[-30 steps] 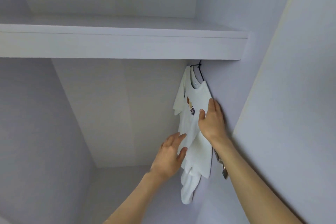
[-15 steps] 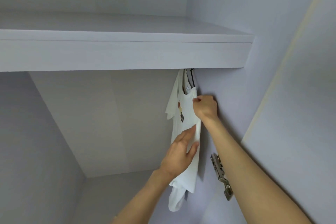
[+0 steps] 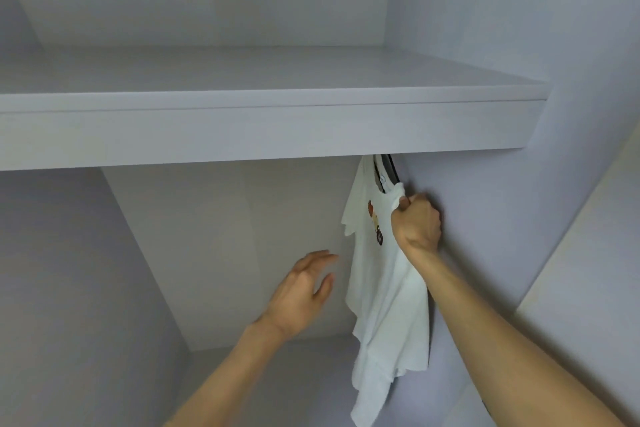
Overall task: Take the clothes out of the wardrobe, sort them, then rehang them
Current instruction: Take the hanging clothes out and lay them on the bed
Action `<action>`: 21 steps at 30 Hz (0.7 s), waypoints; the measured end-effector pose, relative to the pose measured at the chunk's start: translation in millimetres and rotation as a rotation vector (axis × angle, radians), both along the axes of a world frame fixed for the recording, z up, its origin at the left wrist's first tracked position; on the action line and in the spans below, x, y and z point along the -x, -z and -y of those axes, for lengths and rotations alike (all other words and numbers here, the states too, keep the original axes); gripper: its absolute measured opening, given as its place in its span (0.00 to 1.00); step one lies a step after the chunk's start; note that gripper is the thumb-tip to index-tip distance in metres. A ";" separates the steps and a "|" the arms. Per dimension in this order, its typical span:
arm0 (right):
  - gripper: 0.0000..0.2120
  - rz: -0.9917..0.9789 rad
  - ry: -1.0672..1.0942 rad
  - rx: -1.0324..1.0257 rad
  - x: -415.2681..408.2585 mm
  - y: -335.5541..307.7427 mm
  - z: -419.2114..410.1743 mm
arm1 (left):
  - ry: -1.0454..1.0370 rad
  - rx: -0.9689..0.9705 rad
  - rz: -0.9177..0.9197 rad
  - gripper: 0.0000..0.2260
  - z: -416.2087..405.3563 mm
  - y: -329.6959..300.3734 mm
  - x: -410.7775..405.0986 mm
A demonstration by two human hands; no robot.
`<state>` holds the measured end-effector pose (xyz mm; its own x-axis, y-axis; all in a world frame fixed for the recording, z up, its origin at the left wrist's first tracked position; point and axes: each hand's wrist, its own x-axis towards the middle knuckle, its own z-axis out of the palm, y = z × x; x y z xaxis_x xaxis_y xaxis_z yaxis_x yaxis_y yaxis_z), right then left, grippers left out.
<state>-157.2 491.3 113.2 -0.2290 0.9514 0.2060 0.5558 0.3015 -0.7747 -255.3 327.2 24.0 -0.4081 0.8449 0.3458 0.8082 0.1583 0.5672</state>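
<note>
A white T-shirt (image 3: 384, 288) with a small brown and dark print on its chest hangs inside a pale wardrobe, at about 3 o'clock from the middle of the view. It hangs from a black hanger (image 3: 388, 172) whose top disappears behind the front edge of the shelf (image 3: 263, 128) above, so what the hanger hooks onto is hidden. The shirt sits close against the wardrobe's right side wall (image 3: 485, 184), and its lower hem falls in loose folds toward 5 o'clock.

The right hand (image 3: 417, 224) is at the shirt's shoulder, at 1 o'clock from the shirt's middle, fingers curled into a fist that bunches the white fabric just below the hanger. Its forearm runs down to the 5 o'clock corner, crossing in front of the shirt's right edge.

The left hand (image 3: 301, 291) is at 9 o'clock from the shirt, just beside it but not touching, fingers spread and relaxed, holding nothing, slightly blurred.

The wide shelf spans the view from 9 o'clock to 2 o'clock.
</note>
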 end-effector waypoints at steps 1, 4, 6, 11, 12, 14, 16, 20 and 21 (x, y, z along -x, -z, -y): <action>0.13 -0.007 -0.009 -0.027 0.0 2.3 1.3 | -0.014 -0.001 -0.002 0.16 3.0 -1.8 7.1; 0.12 0.019 -0.068 -0.126 1.6 6.7 7.4 | -0.070 -0.014 -0.011 0.16 13.4 -5.1 26.9; 0.12 0.067 -0.134 -0.168 1.4 12.3 14.8 | -0.112 -0.014 -0.011 0.16 22.7 -6.4 38.0; 0.17 0.349 -0.301 -0.276 -2.6 37.6 39.3 | -0.267 0.018 0.005 0.18 55.1 -4.1 61.9; 0.17 0.388 -0.338 -0.294 -2.1 39.8 43.8 | -0.303 0.030 0.003 0.19 63.5 -3.6 68.0; 0.19 0.455 -0.398 -0.371 -0.8 40.6 52.5 | -0.381 0.040 -0.012 0.21 81.3 -4.1 80.1; 0.22 0.490 -0.443 -0.452 1.6 39.6 61.5 | -0.458 0.047 -0.033 0.22 102.1 -5.9 93.2; 0.28 0.380 -0.493 -0.546 8.6 45.9 72.4 | -0.577 0.122 -0.054 0.24 153.8 -0.1 114.2; 0.28 0.324 -0.508 -0.583 11.5 49.4 74.6 | -0.582 0.141 -0.053 0.23 167.8 1.9 116.9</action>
